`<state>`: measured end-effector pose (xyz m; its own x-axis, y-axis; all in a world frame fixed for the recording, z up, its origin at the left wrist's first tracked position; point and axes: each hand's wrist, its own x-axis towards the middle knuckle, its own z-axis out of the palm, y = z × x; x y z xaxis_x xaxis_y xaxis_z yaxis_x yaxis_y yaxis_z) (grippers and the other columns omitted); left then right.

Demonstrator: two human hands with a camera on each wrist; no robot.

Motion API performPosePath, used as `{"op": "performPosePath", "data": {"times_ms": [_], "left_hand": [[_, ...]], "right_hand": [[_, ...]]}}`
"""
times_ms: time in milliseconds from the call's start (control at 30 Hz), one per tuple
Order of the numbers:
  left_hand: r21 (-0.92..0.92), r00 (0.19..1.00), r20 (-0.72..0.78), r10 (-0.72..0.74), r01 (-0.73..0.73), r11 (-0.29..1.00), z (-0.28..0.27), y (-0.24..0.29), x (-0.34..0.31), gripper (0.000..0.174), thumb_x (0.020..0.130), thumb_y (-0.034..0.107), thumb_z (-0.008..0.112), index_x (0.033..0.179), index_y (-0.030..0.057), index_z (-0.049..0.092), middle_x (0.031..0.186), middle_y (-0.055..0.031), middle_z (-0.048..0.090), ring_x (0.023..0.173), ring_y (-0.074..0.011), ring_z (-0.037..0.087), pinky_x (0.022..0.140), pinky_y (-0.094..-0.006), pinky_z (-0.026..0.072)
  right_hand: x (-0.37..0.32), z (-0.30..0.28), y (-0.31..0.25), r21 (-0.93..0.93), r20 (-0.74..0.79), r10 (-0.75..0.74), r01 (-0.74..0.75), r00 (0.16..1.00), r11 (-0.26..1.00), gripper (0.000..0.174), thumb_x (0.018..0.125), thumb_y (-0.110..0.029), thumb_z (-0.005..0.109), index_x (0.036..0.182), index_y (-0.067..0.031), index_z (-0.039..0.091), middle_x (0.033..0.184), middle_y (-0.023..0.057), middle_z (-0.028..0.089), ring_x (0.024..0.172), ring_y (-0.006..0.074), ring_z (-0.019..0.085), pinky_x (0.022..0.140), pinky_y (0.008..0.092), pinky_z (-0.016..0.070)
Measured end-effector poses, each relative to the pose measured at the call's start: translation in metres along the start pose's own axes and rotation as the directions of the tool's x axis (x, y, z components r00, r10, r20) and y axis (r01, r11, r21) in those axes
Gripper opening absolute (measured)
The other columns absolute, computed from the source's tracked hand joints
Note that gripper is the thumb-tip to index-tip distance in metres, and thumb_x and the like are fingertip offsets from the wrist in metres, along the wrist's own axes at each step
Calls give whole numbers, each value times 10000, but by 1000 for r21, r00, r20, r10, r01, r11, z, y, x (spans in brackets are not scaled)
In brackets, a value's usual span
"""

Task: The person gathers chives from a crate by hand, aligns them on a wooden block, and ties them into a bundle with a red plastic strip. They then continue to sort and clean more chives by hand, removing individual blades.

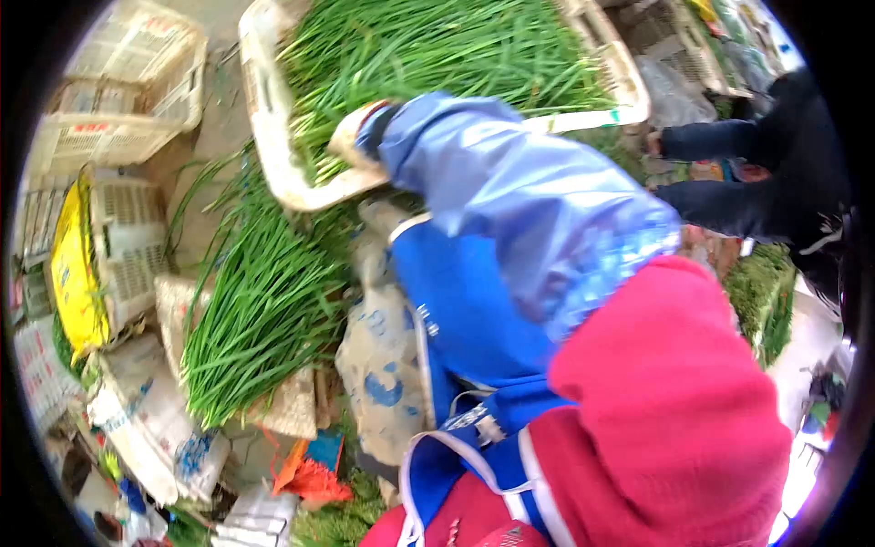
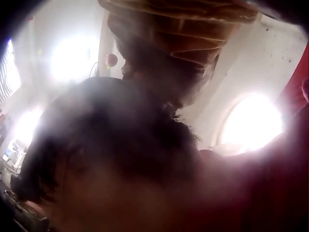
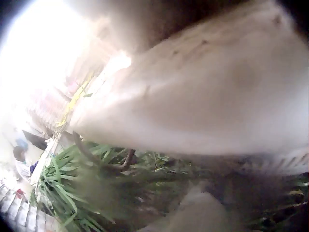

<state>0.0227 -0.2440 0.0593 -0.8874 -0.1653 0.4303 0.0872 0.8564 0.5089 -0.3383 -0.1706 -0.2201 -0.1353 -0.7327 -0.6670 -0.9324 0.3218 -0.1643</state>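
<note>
In the head view my right hand (image 1: 358, 137), in a cream glove below a blue sleeve cover, lies at the near left corner of a white plastic crate (image 1: 264, 109). Long, flat-leaved greens like garlic chives (image 1: 437, 55) fill that crate. Their pale stalk ends lie beside the glove, whose fingers are hidden. The right wrist view has the blurred pale crate wall close up, with green leaves (image 3: 63, 188) below. My left hand (image 2: 169, 34), in a wrinkled brown-looking glove, is raised above a dark-haired head (image 2: 111, 116) in the left wrist view. Its fingers are out of sight.
A loose heap of the same greens (image 1: 264, 310) lies on the ground beside a stained sack (image 1: 378, 365). White crates (image 1: 118, 137) and a yellow bag (image 1: 75, 264) stand at left. Another person in dark clothes (image 1: 775, 173) reaches in from the right.
</note>
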Motion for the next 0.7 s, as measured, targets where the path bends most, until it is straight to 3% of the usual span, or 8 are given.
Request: {"op": "performPosePath", "data": {"times_ms": [100, 133, 167, 333, 400, 467, 500, 700], "left_hand": [[-14, 999, 15, -31, 32, 999, -7, 7, 2, 388, 947, 71, 606, 1322, 22, 521, 1232, -133, 589, 1087, -241, 625, 949, -351, 523], [-14, 1000, 12, -27, 27, 1000, -7, 9, 4, 390, 947, 71, 606, 1324, 21, 519, 1235, -135, 587, 1088, -242, 625, 949, -351, 524], [-13, 1000, -1, -14, 14, 1000, -6, 10, 5, 393, 947, 70, 606, 1326, 21, 516, 1238, -136, 585, 1088, -243, 624, 949, -352, 524], [-50, 1000, -21, -16, 15, 999, -2, 18, 5, 405, 946, 66, 604, 1336, 20, 504, 1252, -142, 575, 1091, -248, 623, 947, -355, 525], [-51, 1000, -27, 8, -10, 999, -5, 24, 10, 410, 946, 64, 603, 1340, 20, 500, 1258, -145, 571, 1093, -249, 623, 947, -356, 525], [-56, 998, -37, 43, -45, 997, -7, 29, 13, 415, 945, 62, 602, 1344, 19, 495, 1264, -148, 567, 1094, -251, 623, 946, -358, 526], [-65, 997, -40, 63, -65, 996, -6, 31, 17, 418, 945, 62, 602, 1346, 19, 492, 1267, -149, 565, 1094, -252, 622, 946, -358, 526], [-73, 987, -64, 147, -152, 986, -6, 47, 30, 433, 944, 57, 599, 1358, 18, 478, 1284, -157, 552, 1098, -257, 621, 944, -362, 527]], "right_hand": [[-14, 13, -5, -29, -114, -67, 64, 991, 998, 605, 812, -140, 634, 1407, -149, 526, 1357, 150, 587, 1232, 325, 579, 1016, 401, 475], [-41, -10, -23, 210, -17, 31, -27, 999, 977, 624, 798, -104, 625, 1411, -154, 521, 1323, 180, 602, 1217, 342, 586, 1001, 405, 480], [-51, -9, -20, 72, -168, -16, 28, 986, 997, 631, 791, -104, 635, 1409, -162, 521, 1296, 188, 615, 1192, 333, 604, 980, 400, 492], [-107, -69, -20, 60, -206, 127, -117, 970, 991, 633, 780, -164, 674, 1396, -127, 533, 1215, 162, 665, 1078, 281, 655, 934, 353, 513], [-153, -86, -26, 461, -519, 48, 231, 854, 857, 562, 815, -162, 678, 1357, -75, 556, 1191, 124, 679, 1061, 220, 656, 908, 316, 519], [-230, -112, -58, 692, -605, -108, 588, 789, 419, 415, 906, -86, 580, 1315, -23, 571, 1227, 46, 640, 975, 149, 612, 857, 289, 508], [-267, -119, -76, 677, -624, -196, 649, 756, 348, 414, 906, -86, 581, 1314, -24, 571, 1226, 47, 639, 976, 150, 612, 858, 290, 508], [-342, -118, -123, 515, -683, -317, 742, 658, 429, 407, 904, -83, 584, 1307, -30, 575, 1220, 50, 638, 982, 156, 610, 864, 297, 507]]}}
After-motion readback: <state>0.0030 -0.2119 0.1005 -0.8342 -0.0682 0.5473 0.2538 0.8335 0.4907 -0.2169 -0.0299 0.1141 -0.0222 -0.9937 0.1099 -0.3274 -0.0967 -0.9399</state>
